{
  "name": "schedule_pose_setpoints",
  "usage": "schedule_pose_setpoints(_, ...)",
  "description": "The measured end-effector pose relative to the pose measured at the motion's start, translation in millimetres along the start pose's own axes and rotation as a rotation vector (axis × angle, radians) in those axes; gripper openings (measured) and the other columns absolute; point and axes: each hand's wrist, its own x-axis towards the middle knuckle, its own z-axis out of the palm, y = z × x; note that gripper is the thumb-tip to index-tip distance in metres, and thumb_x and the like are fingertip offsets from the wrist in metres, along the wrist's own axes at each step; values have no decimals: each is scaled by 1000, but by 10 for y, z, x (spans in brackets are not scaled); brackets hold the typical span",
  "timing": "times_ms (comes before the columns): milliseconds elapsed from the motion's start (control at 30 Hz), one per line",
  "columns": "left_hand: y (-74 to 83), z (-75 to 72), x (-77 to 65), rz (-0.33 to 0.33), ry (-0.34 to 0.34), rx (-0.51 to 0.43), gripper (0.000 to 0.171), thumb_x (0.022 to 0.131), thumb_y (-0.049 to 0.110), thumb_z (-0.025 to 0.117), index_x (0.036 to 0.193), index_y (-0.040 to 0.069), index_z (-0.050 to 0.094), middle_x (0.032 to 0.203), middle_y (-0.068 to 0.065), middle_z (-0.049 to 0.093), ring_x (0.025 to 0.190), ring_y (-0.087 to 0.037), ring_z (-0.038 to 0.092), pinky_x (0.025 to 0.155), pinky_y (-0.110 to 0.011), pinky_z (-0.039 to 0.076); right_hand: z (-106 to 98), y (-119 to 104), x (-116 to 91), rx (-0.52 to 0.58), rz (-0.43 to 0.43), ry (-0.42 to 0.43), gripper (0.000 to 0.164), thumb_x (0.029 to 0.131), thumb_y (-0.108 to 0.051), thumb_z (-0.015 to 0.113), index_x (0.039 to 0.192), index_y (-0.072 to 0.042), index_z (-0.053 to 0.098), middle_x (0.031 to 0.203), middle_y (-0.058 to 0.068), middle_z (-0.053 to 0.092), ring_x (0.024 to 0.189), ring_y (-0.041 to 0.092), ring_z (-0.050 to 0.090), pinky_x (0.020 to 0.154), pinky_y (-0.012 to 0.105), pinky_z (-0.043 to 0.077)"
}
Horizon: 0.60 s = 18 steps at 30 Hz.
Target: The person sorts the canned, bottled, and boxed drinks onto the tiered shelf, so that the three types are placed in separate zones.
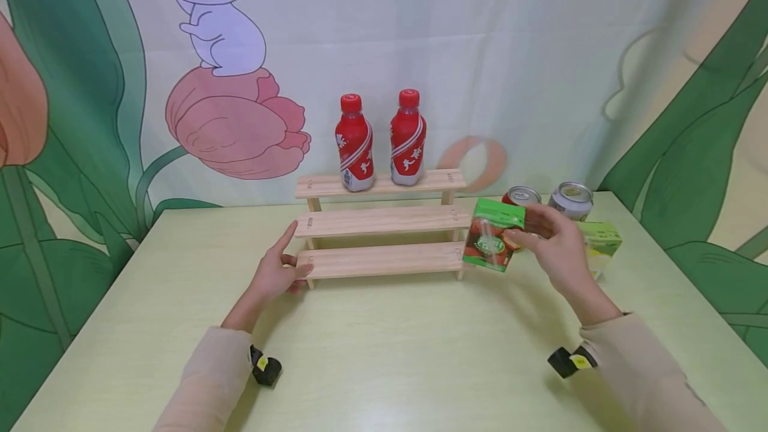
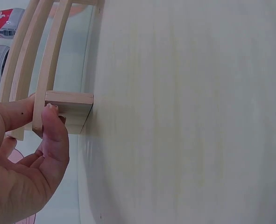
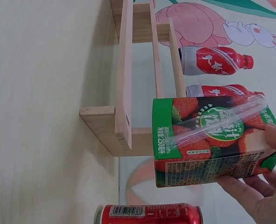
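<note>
at the wooden rack's (image 1: 384,262) left end, the left hand (image 1: 278,272) grips the wood between thumb and fingers. just beside the rack's right end, the right hand (image 1: 558,245) pinches a strawberry juice carton (image 1: 491,237). right of the rack stand a green carton (image 1: 602,239), a red can (image 1: 521,195) and a silver can (image 1: 571,199); two red bottles (image 1: 355,152) top it. the step in hand seems to be bringing the juice carton to the rack; the next move would call for levelling it over a lower shelf.
</note>
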Motion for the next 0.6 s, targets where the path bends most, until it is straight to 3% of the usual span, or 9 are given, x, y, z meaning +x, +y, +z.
schedule_pose_setpoints(267, -1, -2, -5, 7, -4, -5, 92, 81, -1, 65, 146, 35, 11, 87, -16, 48, 55, -18, 58, 49, -34, 53, 93, -75, 53, 26, -11, -2, 47, 83, -14, 68, 124, 0, 52, 111, 14, 57, 90, 3, 53, 73, 12, 47)
schedule_pose_setpoints(600, 4, 4, -14, 1, -4, 0, 91, 82, -1, 64, 147, 33, 10, 90, -17, 47, 55, -18, 57, 50, -35, 53, 219, -157, 102, 109, -9, -40, 46, 82, -11, 68, 123, 0, 52, 110, 9, 57, 90, 6, 56, 74, 15, 48)
